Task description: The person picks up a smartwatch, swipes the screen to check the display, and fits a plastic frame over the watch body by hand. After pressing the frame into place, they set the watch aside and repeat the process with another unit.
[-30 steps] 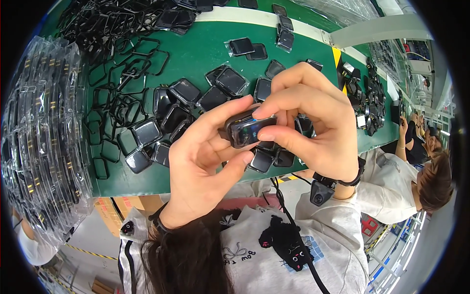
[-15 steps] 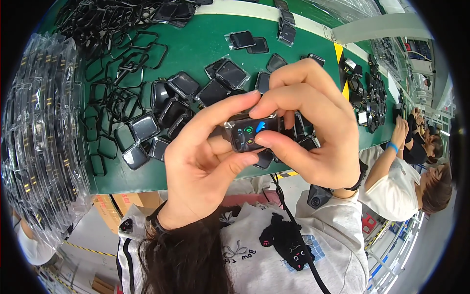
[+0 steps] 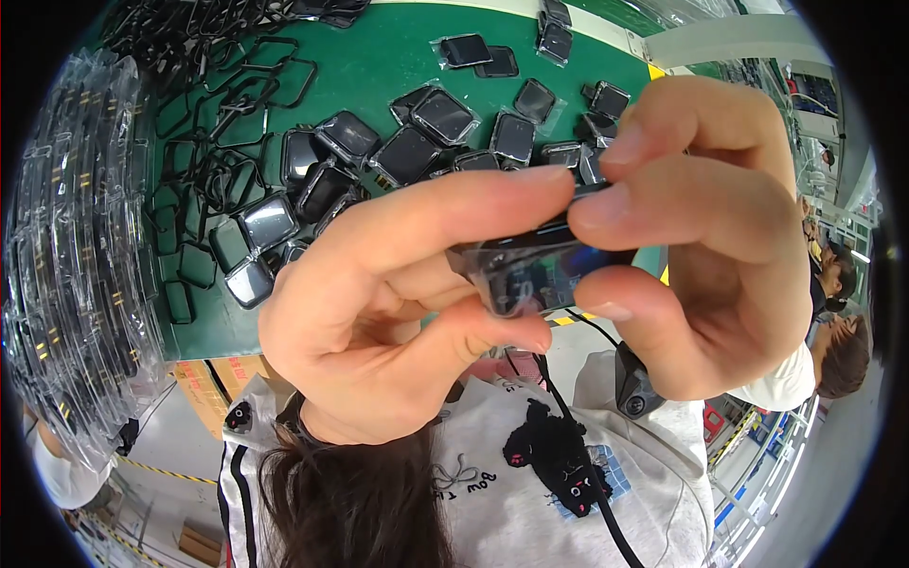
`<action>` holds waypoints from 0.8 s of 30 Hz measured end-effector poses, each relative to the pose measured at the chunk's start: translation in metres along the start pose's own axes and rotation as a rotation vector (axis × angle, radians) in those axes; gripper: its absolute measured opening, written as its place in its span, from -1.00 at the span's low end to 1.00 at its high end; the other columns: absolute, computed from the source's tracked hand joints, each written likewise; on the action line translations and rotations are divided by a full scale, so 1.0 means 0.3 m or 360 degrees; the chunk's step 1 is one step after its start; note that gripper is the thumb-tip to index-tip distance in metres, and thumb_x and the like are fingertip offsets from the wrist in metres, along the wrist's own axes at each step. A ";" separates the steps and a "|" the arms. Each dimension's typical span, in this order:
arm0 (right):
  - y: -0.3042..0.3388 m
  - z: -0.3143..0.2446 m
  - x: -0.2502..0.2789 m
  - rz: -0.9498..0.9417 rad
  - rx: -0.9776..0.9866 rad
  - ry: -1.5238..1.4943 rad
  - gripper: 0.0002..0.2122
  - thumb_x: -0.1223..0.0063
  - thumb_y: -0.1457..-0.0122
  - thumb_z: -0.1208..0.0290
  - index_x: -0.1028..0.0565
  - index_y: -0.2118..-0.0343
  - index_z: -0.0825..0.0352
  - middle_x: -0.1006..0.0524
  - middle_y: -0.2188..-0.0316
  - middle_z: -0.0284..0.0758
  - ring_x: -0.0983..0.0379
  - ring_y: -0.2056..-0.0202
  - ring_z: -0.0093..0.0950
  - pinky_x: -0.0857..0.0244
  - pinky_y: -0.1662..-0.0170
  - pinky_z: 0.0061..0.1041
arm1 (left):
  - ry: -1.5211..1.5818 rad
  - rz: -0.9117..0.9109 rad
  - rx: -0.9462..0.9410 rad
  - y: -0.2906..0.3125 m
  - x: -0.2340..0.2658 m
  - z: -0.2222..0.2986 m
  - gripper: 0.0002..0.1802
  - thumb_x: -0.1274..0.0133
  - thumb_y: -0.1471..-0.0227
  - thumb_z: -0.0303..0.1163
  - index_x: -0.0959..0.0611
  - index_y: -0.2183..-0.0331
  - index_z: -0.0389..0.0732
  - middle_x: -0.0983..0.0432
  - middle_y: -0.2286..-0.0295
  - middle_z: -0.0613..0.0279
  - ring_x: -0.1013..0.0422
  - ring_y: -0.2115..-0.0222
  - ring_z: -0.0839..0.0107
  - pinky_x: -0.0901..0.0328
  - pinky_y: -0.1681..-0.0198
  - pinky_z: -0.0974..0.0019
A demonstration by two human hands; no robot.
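A small dark smartwatch body [image 3: 521, 275] with clear film on its face is held up close, between my two hands and tilted edge-on. My left hand [image 3: 369, 293] pinches its left end with forefinger and thumb. Its right end is gripped by my right hand [image 3: 720, 218], thumb below and fingers above. A faint pattern shows through the film, but glare and blur hide most of the face. Behind my hands, several black watch screens [image 3: 409, 154] lie loosely piled on the green table [image 3: 369, 71], some in clear film.
Thin black frames [image 3: 222, 180] lie tangled along the table's left side. A tall stack of clear plastic trays [image 3: 80, 256] rises at the far left. Two wrapped screens [image 3: 466, 51] lie farther back. Other people [image 3: 838, 346] sit at the right. A cardboard box [image 3: 213, 388] stands below the table edge.
Both hands have raised the smartwatch body nearer to my view, the right hand moving outward. Its lit face, plain to see before, is now tilted and mostly obscured.
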State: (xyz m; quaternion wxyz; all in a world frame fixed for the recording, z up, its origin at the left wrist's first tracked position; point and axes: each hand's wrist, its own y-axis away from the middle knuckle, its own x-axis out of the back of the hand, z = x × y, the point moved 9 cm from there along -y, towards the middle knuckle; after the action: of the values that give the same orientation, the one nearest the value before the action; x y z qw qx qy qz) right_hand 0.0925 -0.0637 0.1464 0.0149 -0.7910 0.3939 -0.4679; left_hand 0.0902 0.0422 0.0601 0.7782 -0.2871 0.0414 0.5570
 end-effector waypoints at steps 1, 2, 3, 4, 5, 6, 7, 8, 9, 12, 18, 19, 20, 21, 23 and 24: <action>-0.006 -0.006 -0.003 -0.0007 -0.0052 0.0016 -0.67 -0.21 0.06 0.52 -0.42 0.20 0.48 -0.34 0.25 -0.07 -0.29 0.27 -0.43 -0.20 0.24 -0.56 | 0.0024 0.0009 0.0021 0.002 -0.001 0.000 -0.20 -0.34 0.30 -0.61 -0.31 -0.01 -0.48 -0.42 0.13 -0.11 -0.47 0.22 0.33 -0.40 0.17 0.40; -0.008 -0.004 -0.006 -0.0014 -0.0104 0.0032 -0.66 -0.21 0.05 0.53 -0.42 0.19 0.48 -0.34 0.24 -0.07 -0.29 0.27 -0.43 -0.20 0.23 -0.56 | 0.0047 0.0019 0.0042 0.004 -0.003 0.000 -0.20 -0.34 0.30 -0.61 -0.32 -0.01 -0.48 -0.42 0.12 -0.11 -0.47 0.22 0.34 -0.39 0.16 0.40; -0.002 0.003 -0.008 -0.0014 -0.0104 0.0031 -0.66 -0.21 0.05 0.53 -0.42 0.19 0.48 -0.34 0.24 -0.07 -0.29 0.27 -0.43 -0.20 0.23 -0.56 | 0.0069 0.0030 0.0063 0.006 -0.004 -0.001 -0.20 -0.34 0.30 -0.60 -0.32 0.00 -0.48 -0.42 0.12 -0.12 -0.46 0.22 0.34 -0.39 0.15 0.39; 0.014 0.027 -0.010 0.0007 -0.0142 0.0030 -0.67 -0.20 0.04 0.52 -0.42 0.19 0.49 -0.34 0.23 -0.07 -0.30 0.26 -0.42 -0.21 0.22 -0.55 | 0.0068 0.0031 0.0064 0.009 -0.008 0.001 -0.20 -0.34 0.30 -0.60 -0.32 0.00 -0.48 -0.42 0.12 -0.12 -0.46 0.22 0.34 -0.39 0.15 0.39; 0.033 0.050 -0.013 0.0029 -0.0182 0.0032 -0.67 -0.20 0.03 0.52 -0.41 0.19 0.49 -0.35 0.22 -0.07 -0.31 0.25 -0.42 -0.21 0.21 -0.54 | 0.0189 0.0109 0.0143 0.013 -0.002 -0.013 -0.24 -0.32 0.28 -0.62 -0.33 0.00 -0.48 -0.42 0.13 -0.10 -0.46 0.23 0.35 -0.38 0.16 0.40; 0.051 0.067 -0.018 0.0051 -0.0222 0.0035 -0.67 -0.20 0.02 0.51 -0.41 0.19 0.50 -0.35 0.20 -0.07 -0.31 0.24 -0.41 -0.21 0.21 -0.53 | 0.0309 0.0187 0.0223 0.019 0.003 -0.029 -0.27 -0.30 0.25 -0.63 -0.33 0.00 -0.47 -0.43 0.14 -0.08 -0.46 0.24 0.37 -0.38 0.18 0.41; 0.060 0.074 -0.043 0.0053 -0.0223 0.0037 -0.67 -0.20 0.02 0.51 -0.41 0.19 0.50 -0.35 0.20 -0.07 -0.31 0.24 -0.41 -0.21 0.21 -0.53 | 0.0428 0.0263 0.0303 0.023 0.007 -0.052 -0.30 -0.28 0.22 -0.64 -0.34 0.01 -0.47 -0.43 0.15 -0.06 -0.46 0.25 0.38 -0.37 0.19 0.42; 0.066 0.094 -0.056 0.0201 -0.0304 -0.0067 -0.67 -0.21 0.02 0.50 -0.41 0.20 0.51 -0.36 0.21 -0.08 -0.32 0.24 -0.40 -0.22 0.20 -0.51 | 0.0429 0.0260 0.0303 0.022 0.001 -0.061 -0.30 -0.28 0.22 -0.64 -0.34 0.01 -0.47 -0.43 0.15 -0.06 -0.46 0.25 0.38 -0.37 0.19 0.42; 0.073 0.112 -0.069 0.0349 -0.0384 -0.0172 -0.67 -0.22 0.02 0.49 -0.42 0.20 0.51 -0.37 0.21 -0.09 -0.33 0.24 -0.40 -0.22 0.20 -0.50 | 0.0373 0.0377 0.0341 0.025 0.016 -0.082 -0.35 -0.25 0.20 -0.66 -0.36 0.03 -0.46 -0.43 0.17 -0.02 -0.46 0.27 0.40 -0.37 0.20 0.43; 0.088 0.124 -0.071 0.0439 -0.0524 -0.0335 -0.67 -0.23 0.02 0.46 -0.42 0.22 0.52 -0.40 0.23 -0.11 -0.35 0.24 -0.39 -0.23 0.20 -0.48 | 0.0252 0.0614 0.0409 0.038 0.059 -0.108 -0.46 -0.20 0.16 -0.69 -0.40 0.09 -0.46 -0.42 0.22 0.04 -0.45 0.32 0.43 -0.38 0.22 0.45; 0.134 0.135 -0.100 0.0455 -0.0492 -0.0370 -0.69 -0.23 0.00 0.42 -0.42 0.29 0.53 -0.44 0.36 -0.15 -0.37 0.32 -0.37 -0.24 0.24 -0.46 | -0.0079 0.0327 0.0265 0.023 0.037 -0.092 -0.70 -0.10 0.15 -0.79 -0.51 0.27 -0.47 -0.38 0.29 0.11 -0.46 0.31 0.42 -0.42 0.28 0.47; 0.140 0.139 -0.101 0.0458 -0.0494 -0.0369 -0.69 -0.23 0.00 0.42 -0.42 0.29 0.53 -0.44 0.36 -0.15 -0.37 0.32 -0.37 -0.24 0.24 -0.46 | -0.0077 0.0306 0.0220 0.020 0.028 -0.087 -0.74 -0.05 0.15 -0.84 -0.53 0.30 -0.48 -0.37 0.30 0.10 -0.47 0.31 0.40 -0.45 0.30 0.47; 0.145 0.147 -0.100 0.0489 -0.0511 -0.0412 -0.71 -0.21 -0.01 0.42 -0.42 0.30 0.52 -0.44 0.37 -0.16 -0.36 0.34 -0.37 -0.24 0.25 -0.46 | -0.0077 0.0307 0.0223 0.020 0.023 -0.085 -0.74 -0.05 0.15 -0.84 -0.53 0.30 -0.48 -0.37 0.30 0.10 -0.47 0.31 0.40 -0.45 0.30 0.47; 0.150 0.154 -0.098 0.0520 -0.0527 -0.0455 -0.72 -0.20 -0.02 0.42 -0.42 0.32 0.52 -0.43 0.38 -0.16 -0.36 0.36 -0.37 -0.24 0.27 -0.46 | -0.0128 0.0316 0.0300 0.024 0.019 -0.090 -0.76 -0.10 0.13 -0.75 -0.52 0.30 -0.46 -0.37 0.31 0.11 -0.45 0.33 0.41 -0.41 0.30 0.47; 0.158 0.164 -0.100 0.0552 -0.0542 -0.0500 -0.74 -0.19 -0.03 0.42 -0.42 0.33 0.52 -0.43 0.40 -0.16 -0.36 0.39 -0.37 -0.24 0.29 -0.46 | -0.0232 0.0335 0.0452 0.033 0.016 -0.101 -0.72 -0.19 0.08 -0.57 -0.50 0.29 -0.42 -0.38 0.33 0.14 -0.41 0.37 0.43 -0.33 0.29 0.47; 0.158 0.156 -0.099 0.0563 -0.0481 -0.0463 -0.75 -0.17 -0.05 0.42 -0.42 0.34 0.52 -0.43 0.40 -0.17 -0.35 0.39 -0.37 -0.24 0.30 -0.46 | -0.0234 0.0335 0.0452 0.033 0.021 -0.101 -0.72 -0.19 0.08 -0.57 -0.50 0.29 -0.42 -0.38 0.33 0.14 -0.41 0.37 0.43 -0.33 0.29 0.47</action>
State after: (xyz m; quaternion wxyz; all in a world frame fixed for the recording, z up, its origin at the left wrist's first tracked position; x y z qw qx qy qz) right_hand 0.0912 -0.0936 0.0799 0.0346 -0.7621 0.5849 -0.2755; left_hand 0.0915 0.0347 0.0287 0.7492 -0.1272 0.0925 0.6434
